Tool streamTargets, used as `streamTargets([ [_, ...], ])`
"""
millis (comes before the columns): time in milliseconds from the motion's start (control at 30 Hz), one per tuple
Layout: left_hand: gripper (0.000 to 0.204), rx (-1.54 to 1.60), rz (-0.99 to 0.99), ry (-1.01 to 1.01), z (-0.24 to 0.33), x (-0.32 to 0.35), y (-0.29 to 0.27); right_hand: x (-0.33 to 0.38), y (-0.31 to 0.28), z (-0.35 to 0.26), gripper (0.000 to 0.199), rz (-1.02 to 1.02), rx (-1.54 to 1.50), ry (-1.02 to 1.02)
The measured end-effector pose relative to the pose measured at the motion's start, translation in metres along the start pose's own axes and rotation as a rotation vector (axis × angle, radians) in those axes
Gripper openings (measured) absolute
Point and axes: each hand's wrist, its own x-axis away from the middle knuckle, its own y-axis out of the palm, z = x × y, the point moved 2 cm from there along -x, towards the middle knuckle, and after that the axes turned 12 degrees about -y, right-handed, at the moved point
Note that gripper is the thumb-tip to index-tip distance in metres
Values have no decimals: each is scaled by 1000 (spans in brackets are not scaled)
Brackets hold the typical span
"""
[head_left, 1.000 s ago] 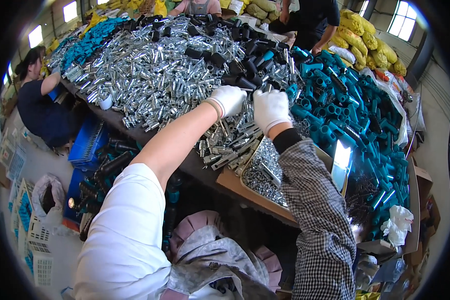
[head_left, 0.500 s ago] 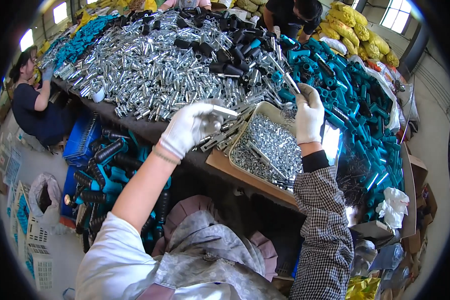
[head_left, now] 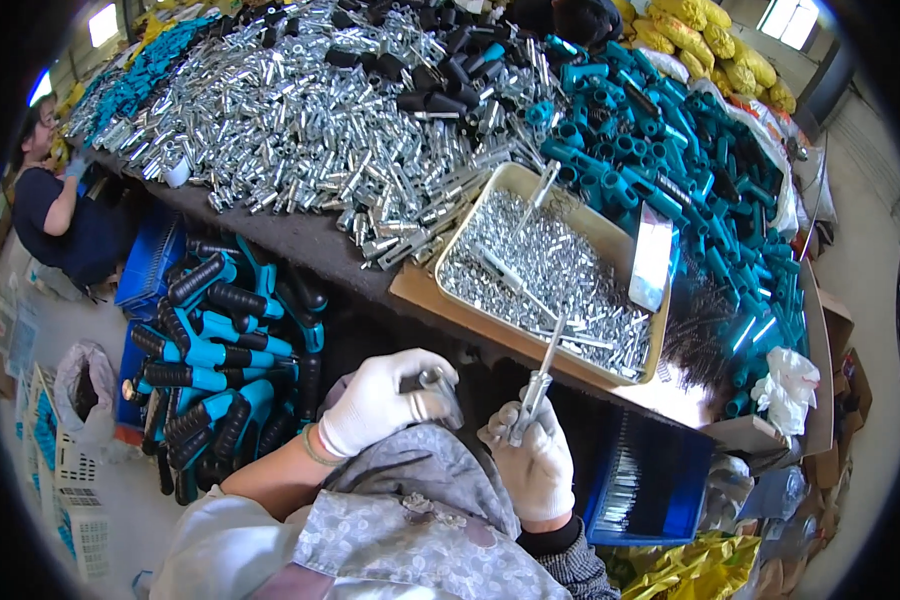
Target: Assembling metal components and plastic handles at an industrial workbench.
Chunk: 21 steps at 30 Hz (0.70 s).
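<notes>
Both of my hands wear white gloves and are low in front of my apron. My left hand (head_left: 380, 402) is curled around a short silvery metal tube-like part (head_left: 438, 388), partly hidden by the fingers. Beside it, my right hand (head_left: 536, 462) grips a slim metal shank (head_left: 544, 378) with a thicker lower end and a thin tip pointing up and away. Just beyond the hands is a shallow cream tray (head_left: 660, 345) of small shiny metal pieces. Two longer metal parts lie in the tray, one (head_left: 539, 190) near its far edge.
A large heap of silvery metal parts (head_left: 280, 110) covers the table, with teal plastic housings (head_left: 620, 150) to the right. Teal-and-black handles (head_left: 220, 350) pile up at lower left. A blue bin (head_left: 660, 480) stands at right. A co-worker (head_left: 55, 205) sits far left.
Both hands have come down and back from over the table and tray toward my apron, each still closed on a metal part. The view has tilted lower.
</notes>
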Motion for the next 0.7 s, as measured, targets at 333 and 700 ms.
streamTargets([
  [333, 38, -834, 183, 506, 6, 2, 33, -16, 17, 1, 25, -87, 773, -241],
  [700, 33, -722, 232, 513, 4, 2, 23, -71, 47, -59, 43, -630, 1280, -276],
])
